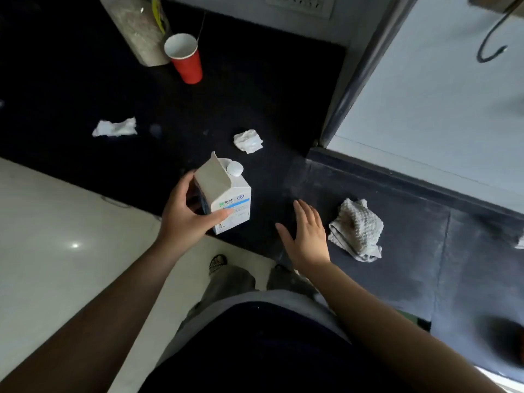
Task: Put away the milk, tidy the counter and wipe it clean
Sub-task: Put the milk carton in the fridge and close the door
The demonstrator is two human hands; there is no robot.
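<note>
The milk carton [226,197] stands upright near the front edge of the dark bench [255,89], roughly at the middle of the view. The left hand [188,214] is wrapped around its near left side, thumb across the printed front face and fingers behind, so it is clamped on the carton. Whether the base is touching the bench or just lifted off cannot be told. The right hand [304,234] hovers spread and empty just to the right, holding nothing, between the carton and the crumpled grey cloth [357,229].

The step in hand looks like picking up the carton to put it away. To do that well, keep the grip low and firm around the body, lift straight up, and hold it vertical; the white cap [234,168] appears seated, but tilting would still risk a leak.

The carton's long axis runs vertically, gabled top up, with the ridge of the fold running roughly near to far and the cap on the slope facing right.

Farther back lie two crumpled tissues [114,128] [248,140], and at the far edge a red cup [185,58] beside a clear jar [140,29].
</note>
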